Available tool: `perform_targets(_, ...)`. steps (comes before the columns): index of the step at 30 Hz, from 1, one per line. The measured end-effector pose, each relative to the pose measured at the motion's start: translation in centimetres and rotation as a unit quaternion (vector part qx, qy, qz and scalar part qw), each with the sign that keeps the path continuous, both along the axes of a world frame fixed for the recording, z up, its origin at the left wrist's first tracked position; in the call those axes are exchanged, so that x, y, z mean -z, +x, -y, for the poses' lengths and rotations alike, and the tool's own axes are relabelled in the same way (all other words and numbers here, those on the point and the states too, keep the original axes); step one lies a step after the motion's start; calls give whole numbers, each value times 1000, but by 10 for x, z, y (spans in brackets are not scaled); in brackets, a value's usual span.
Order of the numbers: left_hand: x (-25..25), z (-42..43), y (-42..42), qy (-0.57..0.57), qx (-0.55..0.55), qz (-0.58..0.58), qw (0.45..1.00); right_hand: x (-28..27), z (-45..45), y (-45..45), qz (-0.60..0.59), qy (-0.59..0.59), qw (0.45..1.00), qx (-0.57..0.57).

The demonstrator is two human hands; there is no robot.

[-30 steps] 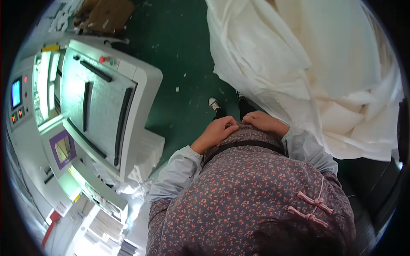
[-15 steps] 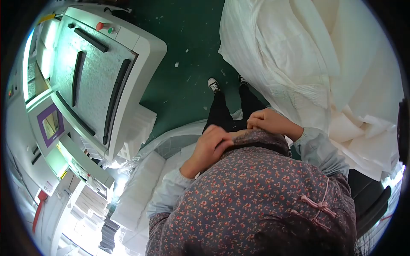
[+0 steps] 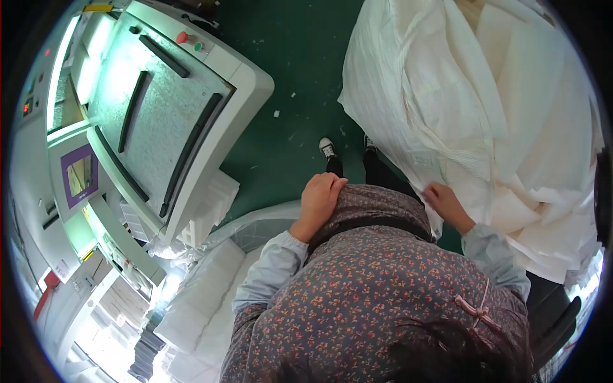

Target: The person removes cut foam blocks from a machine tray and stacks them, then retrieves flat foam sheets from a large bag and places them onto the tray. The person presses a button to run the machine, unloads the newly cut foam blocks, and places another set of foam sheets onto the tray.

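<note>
A dark floral apron (image 3: pixel 377 281) covers my front, its lower part spread over my lap. At the left edge of this lap part, my left hand (image 3: pixel 319 203) is closed with the fingers curled over the cloth. My right hand (image 3: pixel 449 205) is at the other side, between the apron's right edge and a large heap of white woven fabric (image 3: pixel 434 83). Its fingers are curled together against the fabric's lower edge. Whatever they pinch is too small to make out.
To the left stands a white machine with a metal plate (image 3: pixel 163 102), black strips and a red button (image 3: pixel 182 37). White padded bundles (image 3: pixel 201 293) in clear plastic lie by my left side. A black chair part (image 3: pixel 555 325) is at the right. Scraps dot the green floor (image 3: pixel 281 143).
My hands have moved apart from the middle of my lap. The left now lies on the apron's left edge, the right has gone rightward to the white fabric. The apron's lap part is spread wider.
</note>
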State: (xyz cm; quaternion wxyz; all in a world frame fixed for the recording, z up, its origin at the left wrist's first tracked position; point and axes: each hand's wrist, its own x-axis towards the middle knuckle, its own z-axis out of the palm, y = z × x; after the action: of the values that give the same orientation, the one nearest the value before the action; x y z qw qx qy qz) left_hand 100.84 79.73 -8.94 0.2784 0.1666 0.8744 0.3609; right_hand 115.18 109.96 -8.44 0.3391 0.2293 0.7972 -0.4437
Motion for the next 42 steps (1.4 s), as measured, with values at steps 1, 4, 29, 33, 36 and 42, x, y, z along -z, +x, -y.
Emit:
perform_targets(1, 6, 0, -4, -23, 14, -17, 1000, 16, -10, 28, -18, 42, 997, -54)
perform_targets(4, 12, -2, -14, 9, 8, -23, 1000, 41, 10, 99, -30, -9, 999, 30)
perform_targets(29, 11, 2, -46, 101, 138, 9, 985, 59, 59, 51, -295, 394, 840, -226)
perform_targets(33, 5, -5, -52, 122, 172, 70, 975, -30, 64, 53, -161, 195, 967, 7)
perform_targets(36, 8, -22, -51, 213, 236, 121, 940, -108, 78, 20, -232, 229, 933, 153)
perform_targets(42, -28, -41, -57, 324, 222, 349, 851, -141, 100, -25, -329, 64, 858, 390)
